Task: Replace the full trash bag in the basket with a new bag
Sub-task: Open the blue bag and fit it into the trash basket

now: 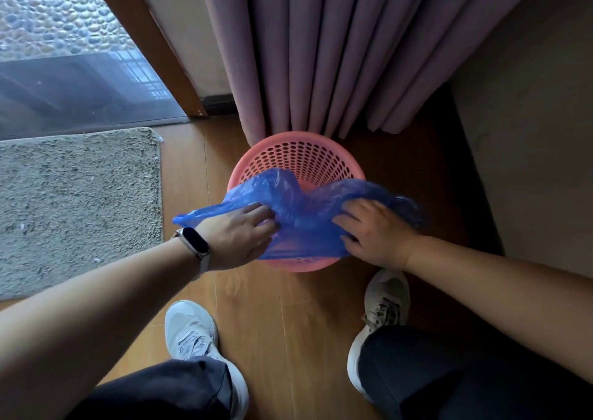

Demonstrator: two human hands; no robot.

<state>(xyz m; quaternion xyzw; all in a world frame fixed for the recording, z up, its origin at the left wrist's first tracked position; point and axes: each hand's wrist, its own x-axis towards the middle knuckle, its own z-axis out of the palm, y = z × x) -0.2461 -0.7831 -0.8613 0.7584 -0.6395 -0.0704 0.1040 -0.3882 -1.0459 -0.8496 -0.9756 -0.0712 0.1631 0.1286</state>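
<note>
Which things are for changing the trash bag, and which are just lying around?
For the job: blue trash bag, pink basket, left hand, right hand.
Just there: grey rug, purple curtain, white sneakers.

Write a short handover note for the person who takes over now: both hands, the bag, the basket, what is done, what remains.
Left hand: grips the blue bag on its left side.
Right hand: grips the same bag on its right side.
Bag: bunched over the near half of the pink basket, not spread.
Done: no old bag shows in the basket; the full one is out of view.
Left: open the bag, push it in, fold its edge over the rim.
</note>
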